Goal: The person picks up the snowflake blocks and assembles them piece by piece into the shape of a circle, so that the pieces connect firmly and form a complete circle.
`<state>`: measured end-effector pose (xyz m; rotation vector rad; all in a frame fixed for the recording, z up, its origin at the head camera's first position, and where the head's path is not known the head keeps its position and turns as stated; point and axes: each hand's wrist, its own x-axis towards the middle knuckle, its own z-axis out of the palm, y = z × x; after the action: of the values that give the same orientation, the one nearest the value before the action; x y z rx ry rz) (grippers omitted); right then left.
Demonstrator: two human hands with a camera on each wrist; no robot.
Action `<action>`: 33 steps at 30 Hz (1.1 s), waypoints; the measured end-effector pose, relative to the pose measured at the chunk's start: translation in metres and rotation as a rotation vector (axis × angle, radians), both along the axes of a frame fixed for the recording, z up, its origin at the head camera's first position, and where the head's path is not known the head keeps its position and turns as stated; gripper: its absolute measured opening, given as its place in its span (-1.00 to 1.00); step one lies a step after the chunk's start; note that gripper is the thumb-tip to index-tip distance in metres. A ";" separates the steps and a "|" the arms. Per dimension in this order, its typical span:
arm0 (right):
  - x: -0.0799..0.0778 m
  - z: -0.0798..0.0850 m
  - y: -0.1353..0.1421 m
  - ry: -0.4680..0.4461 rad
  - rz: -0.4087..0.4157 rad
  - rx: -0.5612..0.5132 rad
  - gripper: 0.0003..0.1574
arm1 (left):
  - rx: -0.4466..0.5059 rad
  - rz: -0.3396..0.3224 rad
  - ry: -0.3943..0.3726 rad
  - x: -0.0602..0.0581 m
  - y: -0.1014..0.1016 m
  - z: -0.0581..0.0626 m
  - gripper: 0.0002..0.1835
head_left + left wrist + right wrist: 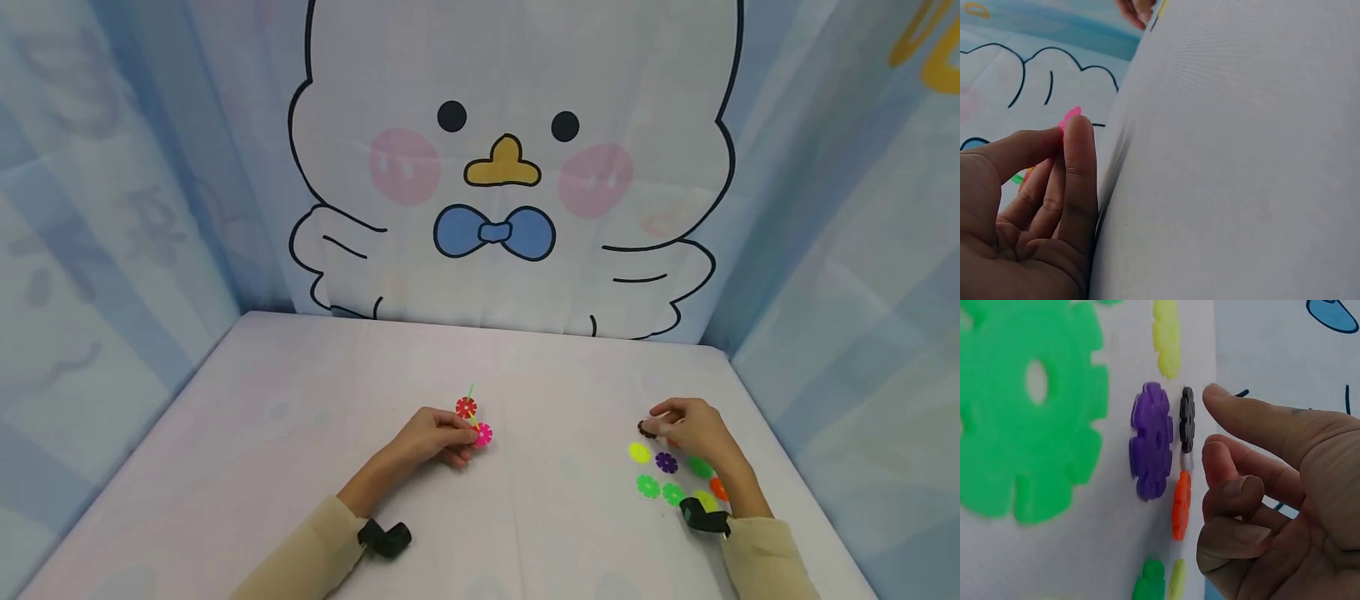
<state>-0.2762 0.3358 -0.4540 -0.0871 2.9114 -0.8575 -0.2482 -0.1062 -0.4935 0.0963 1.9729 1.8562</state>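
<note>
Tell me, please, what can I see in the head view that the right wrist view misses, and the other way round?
Only the head view shows the left hand pinching a pink disc, and the cartoon's yellow beak. Only the right wrist view shows a gap between the right hand's fingers and the black disc. Both show the right hand, black disc and purple disc.

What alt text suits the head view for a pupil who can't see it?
A person's left hand pinches a pink notched disc in a chain; the right hand is at a black disc beside colourful discs on a white table, before a cartoon bird.
</note>
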 end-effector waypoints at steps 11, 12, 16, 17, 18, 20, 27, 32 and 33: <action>0.003 -0.005 0.001 0.019 0.006 0.033 -0.60 | -0.001 -0.001 0.008 -0.004 0.002 0.000 -0.75; 0.003 -0.004 0.000 0.020 0.008 0.025 -0.62 | -0.002 0.000 0.006 -0.004 0.002 0.000 -0.75; 0.002 -0.005 -0.003 0.022 0.015 0.005 -0.63 | -0.008 0.001 -0.006 -0.004 0.003 -0.001 -0.76; 0.002 -0.005 -0.004 0.024 0.017 0.004 -0.63 | -0.008 0.002 -0.010 -0.004 0.003 -0.001 -0.77; 0.002 -0.005 -0.004 0.026 0.018 0.004 -0.63 | -0.009 0.002 -0.009 -0.003 0.002 -0.002 -0.76; 0.002 -0.005 -0.005 0.037 0.021 0.013 -0.64 | -0.005 0.003 -0.008 -0.002 0.002 -0.002 -0.76; 0.004 0.001 -0.010 0.066 0.026 0.019 -0.73 | 0.007 -0.004 -0.009 -0.004 0.003 -0.002 -0.77; 0.004 0.002 -0.020 0.059 0.045 -0.078 -0.75 | 0.009 -0.007 -0.010 -0.004 0.004 -0.002 -0.75; 0.004 0.002 -0.023 0.048 0.049 -0.115 -0.74 | 0.009 -0.009 -0.013 -0.004 0.004 -0.002 -0.75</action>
<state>-0.2725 0.3132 -0.4523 -0.1903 2.8884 -1.0287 -0.2525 -0.1018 -0.4954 0.0953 1.9528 1.8558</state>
